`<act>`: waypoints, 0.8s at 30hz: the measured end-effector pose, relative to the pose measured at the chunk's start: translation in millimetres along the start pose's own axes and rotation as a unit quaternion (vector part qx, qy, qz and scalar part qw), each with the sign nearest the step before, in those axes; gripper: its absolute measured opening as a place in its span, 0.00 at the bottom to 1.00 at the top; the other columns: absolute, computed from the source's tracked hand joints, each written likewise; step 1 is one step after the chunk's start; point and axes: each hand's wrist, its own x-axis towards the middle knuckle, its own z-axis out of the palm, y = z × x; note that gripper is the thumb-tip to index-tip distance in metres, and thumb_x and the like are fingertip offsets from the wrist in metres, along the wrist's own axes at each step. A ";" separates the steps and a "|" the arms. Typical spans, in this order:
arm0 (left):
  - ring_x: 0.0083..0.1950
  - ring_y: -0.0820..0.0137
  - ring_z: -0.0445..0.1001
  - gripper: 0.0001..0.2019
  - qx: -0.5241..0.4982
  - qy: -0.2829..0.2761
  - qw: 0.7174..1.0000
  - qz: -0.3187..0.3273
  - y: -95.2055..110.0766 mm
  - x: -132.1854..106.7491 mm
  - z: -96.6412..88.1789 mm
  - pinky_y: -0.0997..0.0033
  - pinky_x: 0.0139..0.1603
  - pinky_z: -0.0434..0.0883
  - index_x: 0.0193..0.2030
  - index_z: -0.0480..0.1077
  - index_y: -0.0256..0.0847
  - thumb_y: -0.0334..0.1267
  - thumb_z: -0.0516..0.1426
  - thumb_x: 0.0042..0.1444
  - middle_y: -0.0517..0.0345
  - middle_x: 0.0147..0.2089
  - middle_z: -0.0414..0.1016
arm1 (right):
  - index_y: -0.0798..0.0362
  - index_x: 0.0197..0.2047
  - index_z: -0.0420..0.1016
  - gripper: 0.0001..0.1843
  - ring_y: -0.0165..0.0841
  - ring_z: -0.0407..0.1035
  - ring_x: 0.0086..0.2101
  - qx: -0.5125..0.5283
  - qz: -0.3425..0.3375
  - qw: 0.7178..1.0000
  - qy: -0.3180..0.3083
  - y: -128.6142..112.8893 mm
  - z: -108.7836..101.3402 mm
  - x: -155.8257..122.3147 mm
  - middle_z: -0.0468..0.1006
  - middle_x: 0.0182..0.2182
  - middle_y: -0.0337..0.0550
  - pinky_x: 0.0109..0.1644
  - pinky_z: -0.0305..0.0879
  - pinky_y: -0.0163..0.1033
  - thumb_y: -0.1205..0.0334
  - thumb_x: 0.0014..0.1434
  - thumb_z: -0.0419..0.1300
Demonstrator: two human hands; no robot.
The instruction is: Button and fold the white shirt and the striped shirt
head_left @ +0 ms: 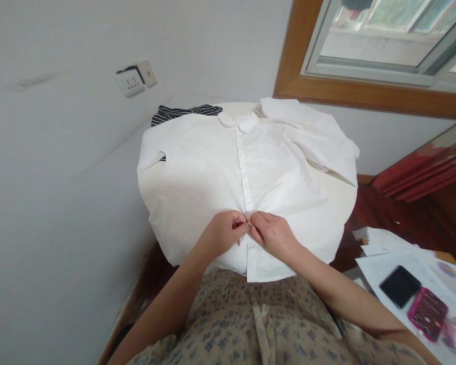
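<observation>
A white button-up shirt (197, 167) lies spread front-up on a small round white table (342, 195), collar at the far side, hem hanging over the near edge. My left hand (226, 233) and my right hand (269, 233) meet at the shirt's button placket near the bottom. Both hands are closed in a pinch on the placket fabric, fingertips almost touching each other. What sits between the fingertips is too small to make out. A second white garment (311, 126) lies folded under the shirt's right side.
A dark striped cloth (175, 112) peeks out behind the shirt at the table's far left. A wall socket (131, 81) is on the grey wall. At the lower right, papers (387, 253) hold a black phone (400, 286) and a pink case (427, 313). A wooden-framed window (365, 94) is above.
</observation>
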 end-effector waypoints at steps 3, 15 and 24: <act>0.22 0.76 0.68 0.07 -0.031 -0.009 0.999 -0.003 0.6 1.2 -1.7 0.78 0.25 0.63 0.27 0.71 0.38 0.35 0.53 0.51 0.65 0.19 0.69 | 0.53 0.33 0.66 0.09 0.31 0.66 0.29 0.026 0.015 1.000 -0.005 1.7 -1.2 -0.2 0.72 0.28 0.41 0.33 0.54 0.34 0.64 0.64 0.49; 0.23 0.75 0.67 0.09 -0.023 -0.005 1.000 0.013 -4.5 -0.8 -0.5 0.78 0.25 0.62 0.27 0.71 0.38 0.38 0.53 0.53 0.64 0.20 0.69 | 0.53 0.35 0.67 0.14 0.31 0.68 0.31 0.047 0.017 0.994 -0.096 6.3 -16.4 7.4 0.73 0.29 0.41 0.34 0.55 0.34 0.58 0.68 0.45; 0.22 0.75 0.68 0.10 -0.009 -0.019 1.000 0.014 -3.7 0.2 0.2 0.77 0.25 0.62 0.27 0.70 0.38 0.40 0.53 0.54 0.63 0.20 0.70 | 0.53 0.30 0.66 0.14 0.29 0.65 0.30 0.126 -0.027 0.990 -0.055 19.9 -6.3 5.6 0.71 0.27 0.40 0.35 0.54 0.33 0.61 0.66 0.47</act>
